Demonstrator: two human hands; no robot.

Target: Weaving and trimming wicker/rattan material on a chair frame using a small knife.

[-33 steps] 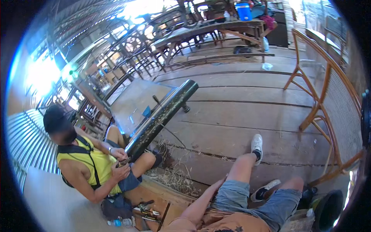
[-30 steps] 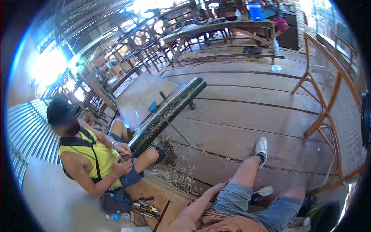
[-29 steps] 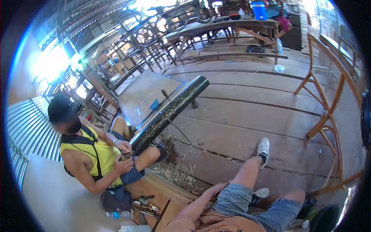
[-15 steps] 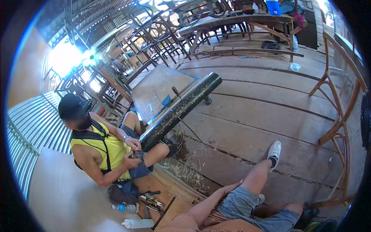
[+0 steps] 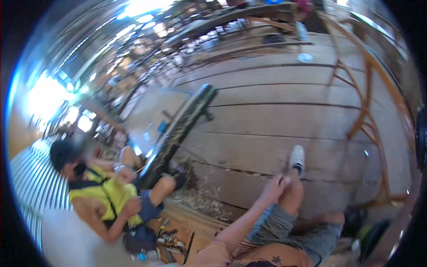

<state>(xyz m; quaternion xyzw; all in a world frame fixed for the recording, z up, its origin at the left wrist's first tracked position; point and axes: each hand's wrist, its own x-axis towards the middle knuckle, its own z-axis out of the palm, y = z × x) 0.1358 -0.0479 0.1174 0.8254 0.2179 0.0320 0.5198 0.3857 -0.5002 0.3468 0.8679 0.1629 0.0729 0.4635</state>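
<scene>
My left hand [image 5: 280, 183] is at my bent leg, just above the shin and knee. Its fingers look curled together; a small dark spot shows among them, too blurred to name. A white sneaker [image 5: 297, 156] is on that leg's foot. My right hand does not show. To the left sits a co-worker in a yellow sleeveless top [image 5: 104, 196], with both hands near the close end of a long dark beam [image 5: 178, 129]. A blue scraper-like piece [image 5: 163, 127] lies beside the beam on a wide flat panel [image 5: 149, 109].
Hand tools [image 5: 172, 242] and a small clear bottle [image 5: 144, 256] lie on the boards at lower left. Pale fibre scraps [image 5: 207, 200] litter the plank floor [image 5: 267, 115]. A wooden chair frame [image 5: 367, 98] stands at the right, a long bench [image 5: 227, 20] at the back.
My left hand has gone from resting on the thigh to up by the knee, its fingers drawing together. The view has swung, shifting the surroundings leftward. The co-worker's hands have moved apart.
</scene>
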